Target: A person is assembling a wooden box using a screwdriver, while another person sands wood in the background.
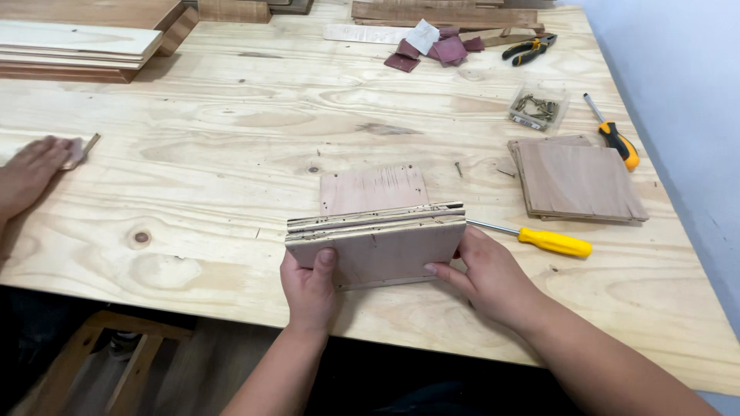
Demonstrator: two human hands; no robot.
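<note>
Currently gripping a stack of small plywood panels (378, 245) at the near middle of the counter (231, 154): left hand (310, 289) closed on the lower left corner, thumb on the front face; right hand (487, 279) curled round the right edge, fingertips pressed to the face. Stack tipped up on its near edge, top edges showing as layered strips, another panel (373, 189) lying flat just behind. Best kept square by even pressure from both sides, edges flush, thumbs clear of the seams. Just right of the stack, a yellow-handled screwdriver (539, 239); beyond it, more stacked panels (578, 181), a clear box of screws (537, 108), an orange-handled screwdriver (613, 135), pliers (530, 48), sandpaper scraps (432, 48). Loose screw (459, 168) near the flat panel, easily caught underneath. Far left, another person's hand (31, 173) resting on a small wooden piece.
</note>
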